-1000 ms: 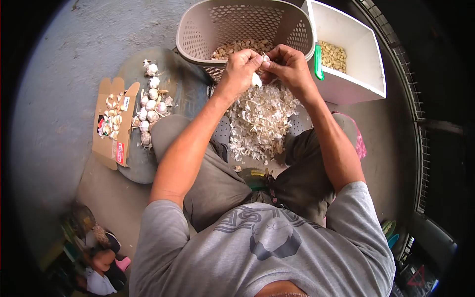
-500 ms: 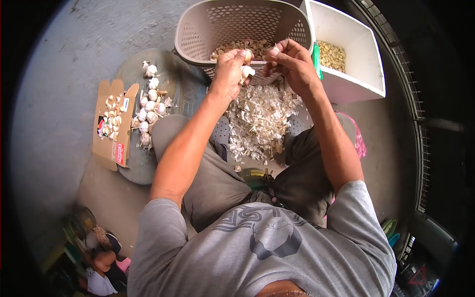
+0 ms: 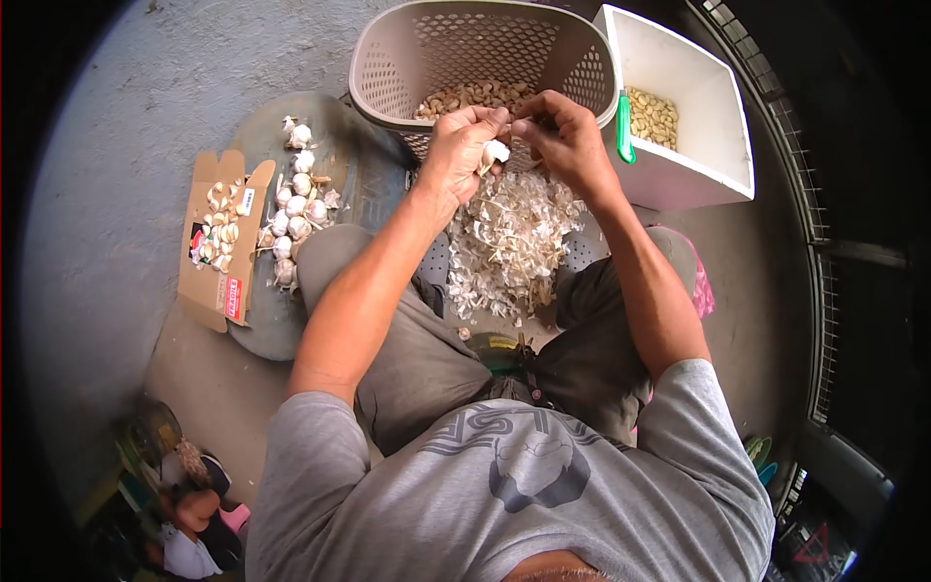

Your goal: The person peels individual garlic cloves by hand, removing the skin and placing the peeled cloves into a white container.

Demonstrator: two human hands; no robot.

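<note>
At the near rim of the basket [image 3: 389, 118], over open space: one piece of garlic [image 3: 495, 153], pale and part-bulb by its look, low in the left hand [image 3: 454, 153]; that hand mostly closed, fingers curled about the piece, thumb and forefinger raised to meet the other. Right hand [image 3: 572, 144]: half closed, fingertips drawn together against the left's; whether they pinch anything, cannot tell. Below, between the feet: one broad heap of skins [image 3: 504, 242], dry, papery, loose, evidence of much stripping done. Inside the basket: many cloves, brownish, apparently in their skins, a layer over the bottom. To the right, adjoining: one white box [image 3: 713, 177], holding pale cloves [image 3: 652, 118], seemingly bare, in a good quantity; on its left edge, one green handle [image 3: 625, 128]. To the left: one round board [image 3: 267, 335], bearing about a dozen whole bulbs [image 3: 295, 207] in a rough line, not broken up, hence work left. On the board's left side: one opened carton [image 3: 202, 299], with a small lot of separate cloves [image 3: 227, 233], most in skin. Near the heap's near edge: one small stray piece [image 3: 464, 333], kind unclear.
</note>
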